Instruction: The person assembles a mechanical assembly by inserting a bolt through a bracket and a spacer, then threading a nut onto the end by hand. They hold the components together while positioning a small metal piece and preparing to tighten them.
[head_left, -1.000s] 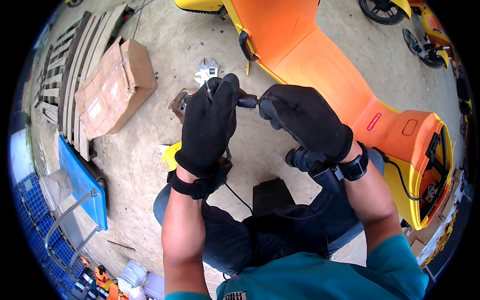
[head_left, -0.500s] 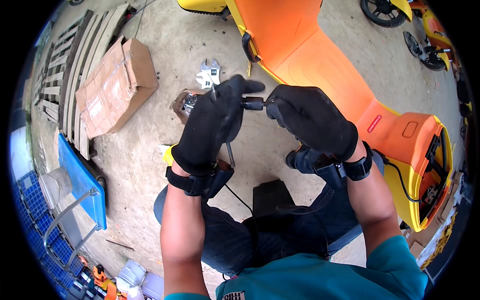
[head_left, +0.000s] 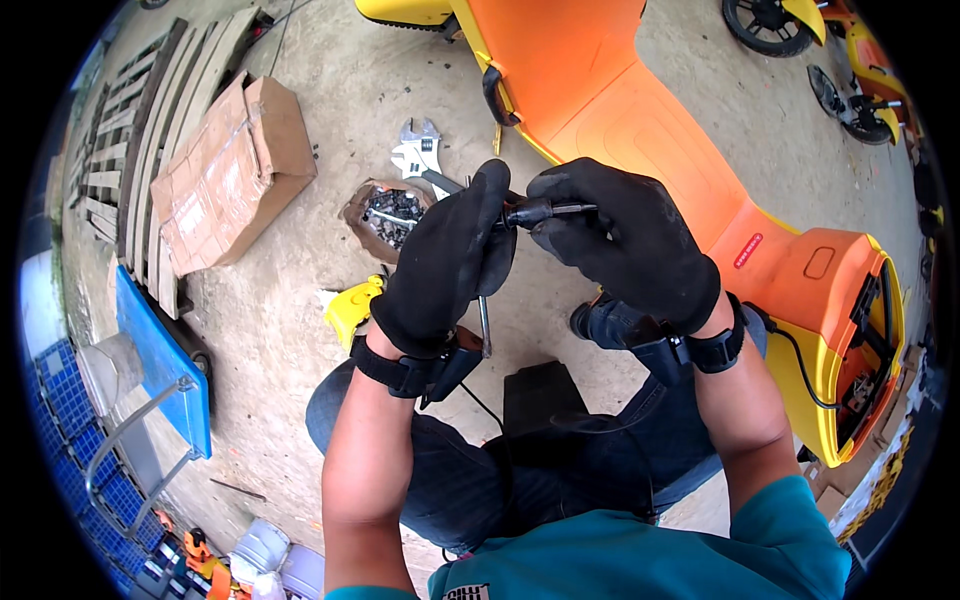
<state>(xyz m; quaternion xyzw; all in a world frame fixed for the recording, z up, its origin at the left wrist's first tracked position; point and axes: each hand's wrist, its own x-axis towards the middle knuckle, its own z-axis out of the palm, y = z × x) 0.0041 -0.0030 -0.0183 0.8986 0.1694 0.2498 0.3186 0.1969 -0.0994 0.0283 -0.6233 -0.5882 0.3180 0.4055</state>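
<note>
Closest to my view, both gloved hands are raised above the floor [head_left: 270,360] and meet at a dark tool. My left hand [head_left: 445,260] is clamped on the tool [head_left: 530,211] at its left end, with a thin metal rod [head_left: 485,328] also in its grasp — the rod pokes out at the heel of the palm. My right hand [head_left: 630,245] is curled around the tool's other end, where a slim shaft [head_left: 575,208] lies across the glove; whether those fingers truly pinch it or only steady it, I cannot tell.

I'd expect the tool to be stiff, fairly light and hard to damage, though its smooth round barrel could roll or slip in a glove. I would take hold around the thick barrel, leaving the shaft to light fingertips — it gives little to grip. The rod looks rigid and is best held near its middle. Whether it joins the tool, the left glove hides.

Below on the floor are a yellow piece [head_left: 352,307], a brown bag [head_left: 366,236] of small bits and silver wrenches [head_left: 420,150]. Beyond lie an orange scooter body [head_left: 660,140] and a carton [head_left: 230,185].
</note>
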